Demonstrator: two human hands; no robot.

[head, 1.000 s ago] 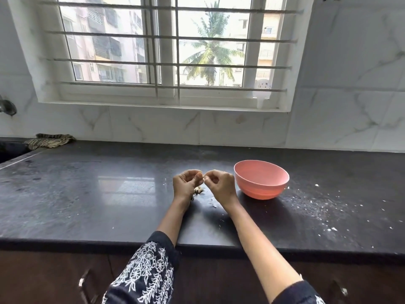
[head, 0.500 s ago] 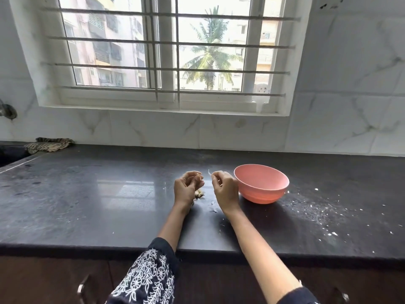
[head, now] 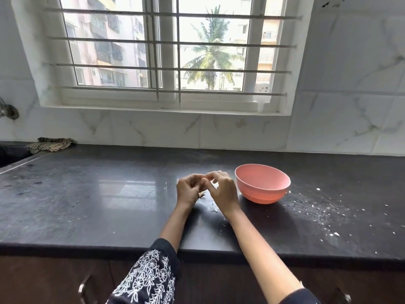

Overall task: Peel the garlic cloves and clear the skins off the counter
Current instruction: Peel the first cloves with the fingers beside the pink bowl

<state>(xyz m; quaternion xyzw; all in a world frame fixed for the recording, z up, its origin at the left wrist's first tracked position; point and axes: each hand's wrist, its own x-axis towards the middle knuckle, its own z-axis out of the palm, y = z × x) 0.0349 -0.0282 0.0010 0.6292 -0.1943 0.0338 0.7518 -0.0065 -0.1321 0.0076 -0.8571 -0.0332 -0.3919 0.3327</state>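
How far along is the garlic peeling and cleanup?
Done: cannot tell; the bowl's inside is hidden. In hand: both hands, left and right, meet over something small, likely a clove. Left: white bits still litter the counter, plus scraps under the hands.

Barred window (head: 166,53) set in the back wall, white frame, horizontal bars across the panes. Beyond the glass, a palm tree (head: 210,55) and apartment blocks (head: 105,47). White marble-veined wall tiles (head: 350,84) below and right of the frame. Crumpled striped cloth (head: 51,144) at far left against the wall, beside the edge of a sink (head: 11,154). Metal tap fitting (head: 7,110) on the left wall, partly cut off. Dark cabinet fronts (head: 43,281) below, with metal handles (head: 84,286).
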